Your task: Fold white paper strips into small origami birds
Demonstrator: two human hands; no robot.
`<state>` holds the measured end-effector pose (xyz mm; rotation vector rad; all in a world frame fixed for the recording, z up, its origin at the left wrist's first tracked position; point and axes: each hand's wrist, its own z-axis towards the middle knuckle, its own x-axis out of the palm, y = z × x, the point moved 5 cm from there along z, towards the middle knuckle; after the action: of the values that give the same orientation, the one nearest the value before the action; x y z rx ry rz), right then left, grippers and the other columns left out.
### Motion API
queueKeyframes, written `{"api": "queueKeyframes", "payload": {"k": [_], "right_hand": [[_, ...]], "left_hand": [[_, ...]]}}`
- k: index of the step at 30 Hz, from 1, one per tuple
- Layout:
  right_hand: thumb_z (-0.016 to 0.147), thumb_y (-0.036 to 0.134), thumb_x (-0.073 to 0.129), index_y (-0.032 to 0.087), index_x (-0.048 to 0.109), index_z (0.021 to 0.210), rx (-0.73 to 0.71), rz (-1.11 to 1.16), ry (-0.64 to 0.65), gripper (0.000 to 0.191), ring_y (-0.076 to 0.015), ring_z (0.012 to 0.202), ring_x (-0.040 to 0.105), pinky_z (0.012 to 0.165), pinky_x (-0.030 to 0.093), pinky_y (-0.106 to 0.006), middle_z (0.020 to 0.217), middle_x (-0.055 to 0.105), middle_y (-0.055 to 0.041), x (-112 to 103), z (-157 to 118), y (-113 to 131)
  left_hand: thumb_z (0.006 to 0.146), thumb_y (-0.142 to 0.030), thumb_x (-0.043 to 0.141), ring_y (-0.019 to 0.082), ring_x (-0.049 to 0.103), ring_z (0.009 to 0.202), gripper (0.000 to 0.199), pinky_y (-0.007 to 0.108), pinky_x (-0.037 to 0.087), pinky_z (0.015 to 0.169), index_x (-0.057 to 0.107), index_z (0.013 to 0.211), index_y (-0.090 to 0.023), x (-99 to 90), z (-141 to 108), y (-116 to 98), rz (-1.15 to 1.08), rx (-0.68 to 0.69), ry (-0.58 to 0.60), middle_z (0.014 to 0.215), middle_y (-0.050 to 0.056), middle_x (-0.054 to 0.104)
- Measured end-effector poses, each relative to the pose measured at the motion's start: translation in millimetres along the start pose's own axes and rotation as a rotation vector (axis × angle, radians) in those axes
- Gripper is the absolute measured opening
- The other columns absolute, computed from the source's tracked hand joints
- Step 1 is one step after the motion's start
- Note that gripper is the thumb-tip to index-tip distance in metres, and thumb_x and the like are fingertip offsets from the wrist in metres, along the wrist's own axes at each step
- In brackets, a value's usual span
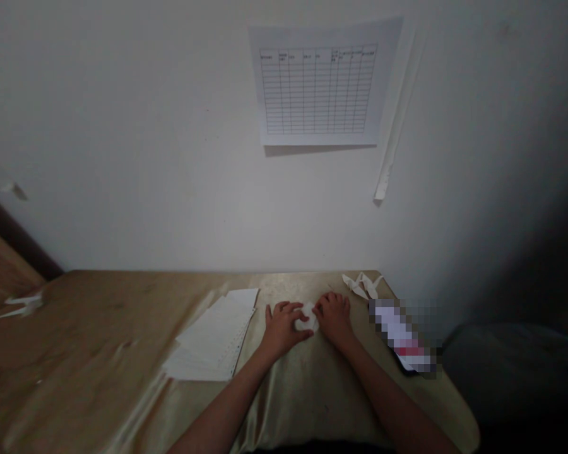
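A small piece of white paper [307,317], seemingly folded, lies on the cloth-covered table between my two hands. From its left side my left hand [284,325] curves round it, with thumb and index finger at its edge. My right hand [335,317] grips its right edge with bent fingers. Finer creases in the paper are too small to make out, and the fingers hide part of it.
A stack of white sheets [213,337] lies left of my hands. To the right is a blurred-out phone [402,337], with folded paper shapes [362,285] behind it. A printed table sheet [319,91] hangs on the wall. White paper scraps [26,305] lie far left.
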<state>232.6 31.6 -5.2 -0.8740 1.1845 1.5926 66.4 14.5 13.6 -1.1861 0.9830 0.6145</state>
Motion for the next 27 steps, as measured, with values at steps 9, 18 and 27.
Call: {"api": "queueKeyframes", "payload": {"k": [9, 18, 27], "right_hand": [[0.098, 0.035, 0.066, 0.022, 0.076, 0.106, -0.009, -0.001, 0.014, 0.018, -0.0332, 0.126, 0.055, 0.118, 0.029, -0.058, 0.126, 0.069, -0.0130, -2.0, 2.8, -2.1], [0.099, 0.035, 0.064, 0.022, 0.076, 0.106, -0.019, -0.030, 0.018, 0.019, -0.0348, 0.133, 0.052, 0.121, 0.025, -0.063, 0.129, 0.069, -0.0141, -2.8, 4.1, 0.4], [0.098, 0.033, 0.065, 0.022, 0.076, 0.105, -0.029, -0.037, 0.009, 0.017, -0.0341, 0.131, 0.053, 0.122, 0.025, -0.062, 0.126, 0.070, -0.0140, -3.3, 4.0, 0.6]], "left_hand": [[0.080, -0.046, 0.090, 0.037, 0.045, 0.149, 0.030, 0.077, 0.013, 0.125, 0.080, 0.107, -0.036, 2.4, 0.4, 0.9, 0.026, 0.015, -0.017, 0.154, 0.000, 0.064], [0.088, -0.049, 0.082, 0.037, 0.045, 0.149, 0.018, 0.078, 0.014, 0.125, 0.081, 0.100, -0.035, 0.0, -1.4, -2.8, 0.036, 0.027, -0.047, 0.152, -0.001, 0.066], [0.087, -0.045, 0.084, 0.037, 0.042, 0.150, 0.023, 0.078, 0.013, 0.124, 0.079, 0.106, -0.034, 1.6, 0.9, -2.9, 0.057, 0.013, -0.011, 0.155, 0.000, 0.063]]}}
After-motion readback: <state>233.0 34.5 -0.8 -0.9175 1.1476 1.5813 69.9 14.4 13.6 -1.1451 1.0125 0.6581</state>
